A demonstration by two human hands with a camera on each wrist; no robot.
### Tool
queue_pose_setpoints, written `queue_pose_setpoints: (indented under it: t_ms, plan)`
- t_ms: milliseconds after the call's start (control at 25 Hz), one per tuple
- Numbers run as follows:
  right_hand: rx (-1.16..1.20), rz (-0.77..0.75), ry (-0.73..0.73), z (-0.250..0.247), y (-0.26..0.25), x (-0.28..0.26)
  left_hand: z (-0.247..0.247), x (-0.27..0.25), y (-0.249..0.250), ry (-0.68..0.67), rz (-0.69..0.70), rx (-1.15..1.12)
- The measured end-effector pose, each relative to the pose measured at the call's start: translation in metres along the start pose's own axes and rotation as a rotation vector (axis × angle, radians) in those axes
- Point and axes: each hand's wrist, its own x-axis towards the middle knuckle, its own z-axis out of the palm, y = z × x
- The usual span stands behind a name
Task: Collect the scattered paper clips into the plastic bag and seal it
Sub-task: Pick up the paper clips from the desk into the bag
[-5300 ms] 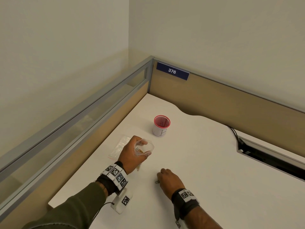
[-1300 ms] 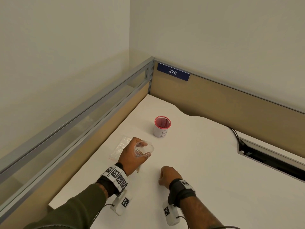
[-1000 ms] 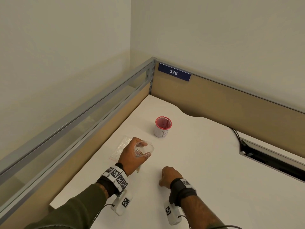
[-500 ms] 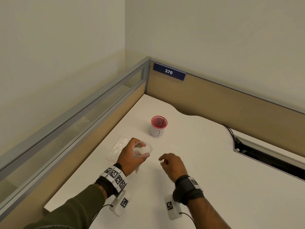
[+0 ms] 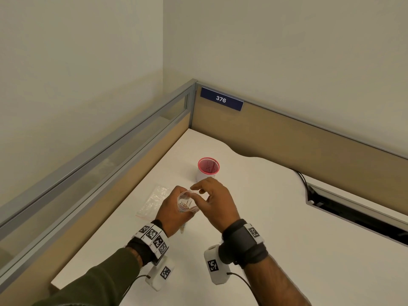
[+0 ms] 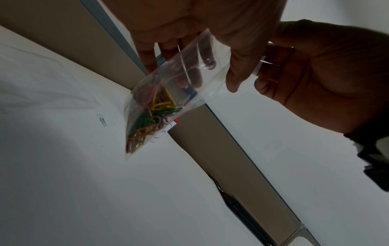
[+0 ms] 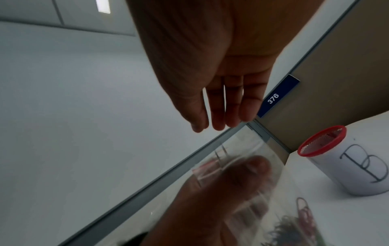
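— Two hands are over the desk [image 5: 276,217]?
— Yes. The left hand [image 5: 172,214] grips the open zip bag [image 6: 168,93] of coloured paper clips [image 6: 150,116]; the right hand [image 5: 217,200], fingers relaxed, reaches its mouth.

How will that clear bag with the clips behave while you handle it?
Probably floppy: the plastic bag sags from the left hand. Likely bottom-heavy, since the paper clips bunch at its low corner. Its glossy film may slip.

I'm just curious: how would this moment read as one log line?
left hand: holds open plastic bag of paper clips | right hand: over bag mouth, fingers straight
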Motion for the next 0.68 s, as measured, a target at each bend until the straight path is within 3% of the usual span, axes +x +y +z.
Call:
queue_pose_setpoints:
  t_ms: [240,520,680]
  plan:
    - [-0.269,-0.112,-0.207,-0.004,-0.001,-0.012,-0.004,0.004,-0.001,-0.034,0.0,-0.067]
    - [-0.354,-0.132,-0.16,-0.009,-0.011,-0.01,0.0,0.007,0.007,-0.006,0.053,-0.012]
    - [-0.311,-0.043,-0.2,-0.011,-0.01,-0.007,-0.002,0.005,0.021,0.019,0.061,-0.051]
